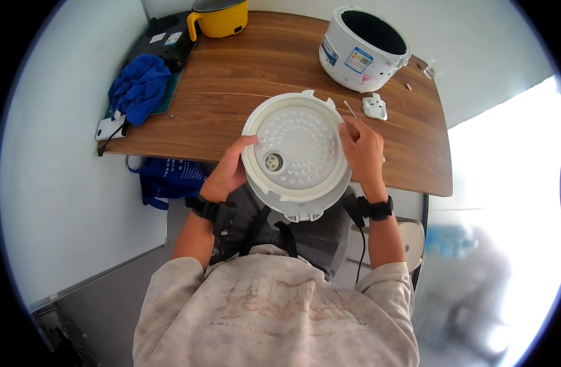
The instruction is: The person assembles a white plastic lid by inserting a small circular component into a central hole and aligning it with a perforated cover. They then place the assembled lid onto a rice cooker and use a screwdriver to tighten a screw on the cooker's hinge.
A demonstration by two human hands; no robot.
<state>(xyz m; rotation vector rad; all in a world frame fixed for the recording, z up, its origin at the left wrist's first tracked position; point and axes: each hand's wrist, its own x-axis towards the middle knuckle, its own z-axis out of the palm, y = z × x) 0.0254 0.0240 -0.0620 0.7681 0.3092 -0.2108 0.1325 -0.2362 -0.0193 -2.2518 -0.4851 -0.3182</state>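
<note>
Here, seen from above, I hold a round white rice-cooker lid (250,125) in front of my body, at the near edge of a brown wooden table (256,67). The lid's dimpled inner plate (302,144) faces up, with a small round vent (273,162) at its lower left. Beneath it, a pale outer shell (326,207) shows as a crescent toward me.

My left hand (227,171) grasps the left rim, thumb on top and fingers tucked under. My right hand (365,150) is at the right rim, fingers bent against its edge; how firmly they grip, I cannot tell.

I judge the step in hand to be working along the rim where the two layers meet; whether they are joined, I cannot tell. The next move seems to call for a steady left hold and careful right fingertips at that edge.

Beyond, at the upper right, the open cooker body (381,76) stands upright on the table, with a small white plastic part (375,107) lying near it.
</note>
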